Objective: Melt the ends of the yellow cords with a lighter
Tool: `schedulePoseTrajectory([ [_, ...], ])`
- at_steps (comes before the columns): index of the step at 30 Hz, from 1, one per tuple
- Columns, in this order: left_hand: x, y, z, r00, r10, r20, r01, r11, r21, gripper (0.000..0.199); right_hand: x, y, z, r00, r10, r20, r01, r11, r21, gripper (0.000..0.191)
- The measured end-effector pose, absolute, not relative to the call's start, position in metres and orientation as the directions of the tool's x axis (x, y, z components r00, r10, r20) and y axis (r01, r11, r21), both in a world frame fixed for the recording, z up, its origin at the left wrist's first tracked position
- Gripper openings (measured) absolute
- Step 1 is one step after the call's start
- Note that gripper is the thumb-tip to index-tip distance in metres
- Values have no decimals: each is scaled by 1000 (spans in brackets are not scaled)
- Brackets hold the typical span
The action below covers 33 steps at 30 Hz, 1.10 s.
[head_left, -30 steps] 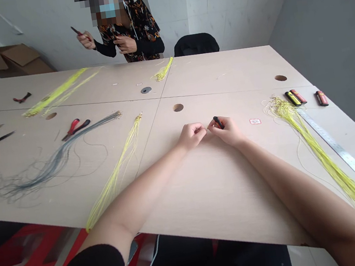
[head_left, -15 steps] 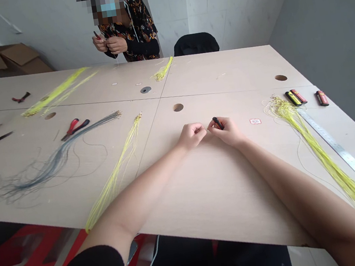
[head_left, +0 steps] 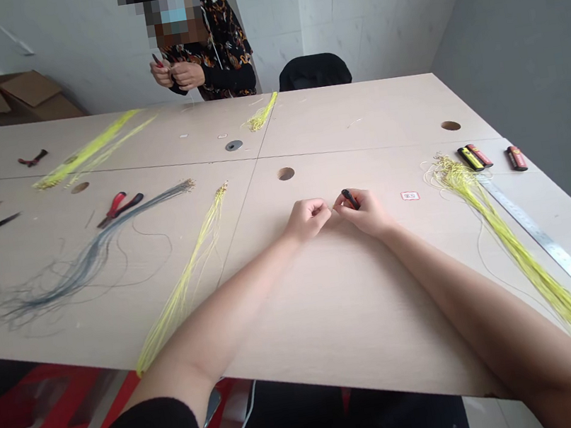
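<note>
As I read the feed, right hand (head_left: pixel 363 213) is closed on a small black-red tool (head_left: pixel 350 198), left hand (head_left: pixel 308 219) pinched just beside it, can't tell on what.

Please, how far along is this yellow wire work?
Done, it seems: a yellow wire bundle lies straight. In hand: the right hand holds a small black-and-red tool beside the left hand; what they pinch is too small to tell. Left, perhaps: the tangle-ended yellow bundle beside the steel ruler.

- small tool (head_left: pixel 350 198): black, red tip
- wire bundles (head_left: pixel 530 270): bright yellow
- other wire bundle (head_left: pixel 83 264): grey
- pliers handles (head_left: pixel 118 207): red, black
- co-worker's blouse (head_left: pixel 229 51): black, orange floral print
- surface (head_left: pixel 357 117): pale beige, faint wood grain
</note>
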<state>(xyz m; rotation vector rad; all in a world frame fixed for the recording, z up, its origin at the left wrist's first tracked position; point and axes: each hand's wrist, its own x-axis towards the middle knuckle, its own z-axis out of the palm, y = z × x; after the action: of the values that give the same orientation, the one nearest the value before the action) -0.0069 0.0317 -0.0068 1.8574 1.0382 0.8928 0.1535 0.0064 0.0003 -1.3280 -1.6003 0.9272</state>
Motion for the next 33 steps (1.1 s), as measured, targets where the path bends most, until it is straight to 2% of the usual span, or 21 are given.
schedulePoseTrajectory([
  [17, -7, 32, -6, 393, 894, 215, 286, -342, 895, 22, 155, 7, 2, -96, 987, 126, 289, 149, -946, 11],
  [21, -7, 32, -6, 393, 893, 218, 291, -346, 892, 22, 155, 6, 2, -107, 990, 97, 254, 121, -960, 17],
  [33, -8, 32, -7, 413, 888, 203, 322, -351, 879, 19, 154, 6, 0, -110, 987, 119, 303, 147, -942, 20],
])
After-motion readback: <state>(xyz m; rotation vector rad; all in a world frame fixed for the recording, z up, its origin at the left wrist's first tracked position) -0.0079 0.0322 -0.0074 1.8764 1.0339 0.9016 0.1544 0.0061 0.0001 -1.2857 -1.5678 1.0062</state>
